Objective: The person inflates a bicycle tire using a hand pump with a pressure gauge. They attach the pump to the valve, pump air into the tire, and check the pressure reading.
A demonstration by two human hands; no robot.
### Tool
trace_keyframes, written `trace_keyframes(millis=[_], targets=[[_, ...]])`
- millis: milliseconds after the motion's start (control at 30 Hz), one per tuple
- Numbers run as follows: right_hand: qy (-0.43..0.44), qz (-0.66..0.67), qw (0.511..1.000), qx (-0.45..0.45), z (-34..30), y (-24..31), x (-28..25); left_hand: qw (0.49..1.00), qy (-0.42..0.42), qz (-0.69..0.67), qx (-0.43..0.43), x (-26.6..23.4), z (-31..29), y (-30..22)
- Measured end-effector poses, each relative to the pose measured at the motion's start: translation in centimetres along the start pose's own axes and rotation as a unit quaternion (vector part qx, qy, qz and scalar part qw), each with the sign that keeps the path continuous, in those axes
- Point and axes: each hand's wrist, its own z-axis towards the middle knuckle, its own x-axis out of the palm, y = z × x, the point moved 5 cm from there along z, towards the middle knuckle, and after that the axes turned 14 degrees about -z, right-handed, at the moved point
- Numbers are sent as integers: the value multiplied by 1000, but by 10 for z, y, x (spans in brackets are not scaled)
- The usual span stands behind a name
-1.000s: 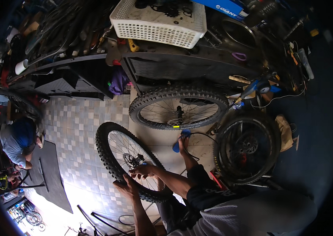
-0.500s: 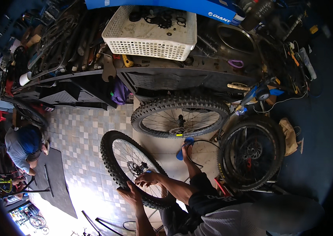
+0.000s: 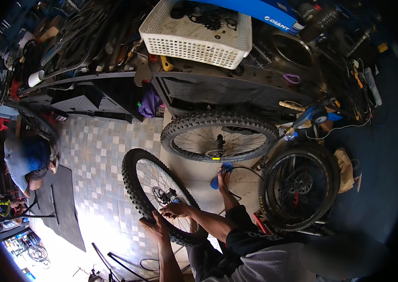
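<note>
A bicycle wheel with a knobby black tyre (image 3: 133,190) leans at a slant in front of me, its spokes and a disc rotor round the hub (image 3: 162,195) showing. My left hand (image 3: 155,226) grips the near left part of the tyre, with the thumb and fingers on either side of it. Over the spokes, just below the hub, my right hand (image 3: 174,210) is closed with bent fingers. A small blue patch shows beside its knuckles, and what the fingers hold is too small to make out. A blue slipper (image 3: 216,180) is on a foot to the right of the wheel.
A second knobby wheel (image 3: 170,130) stands beyond, against the dark workbench (image 3: 208,89). More wheels (image 3: 332,188) are stacked at the right. On the bench sit a white basket (image 3: 194,49) of parts and several tools. A person (image 3: 30,160) crouches by a dark mat (image 3: 65,207) at far left.
The whole view has shifted slightly, with the bench moving right. My right hand has moved a little at the spokes, while my left hand stays on the tyre.
</note>
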Motion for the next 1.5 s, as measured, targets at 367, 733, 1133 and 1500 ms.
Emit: trace_keyframes(millis=[367, 733, 1133, 1500], targets=[[-7, 10, 999, -39, -8, 11, 2, 1000, -12, -11, 6, -5, 5, 5], [-3, 39, 997, -62, -3, 5, 10, 1000, -2, 6, -13, -6, 2, -9], [65, 111, 979, -157, -3, 27, 20, 999, 19, -3, -43, -4, 36, -11], [75, -2, 989, -129, -2, 34, 29, 997, 9, -44, -65, -16, 32, -1]])
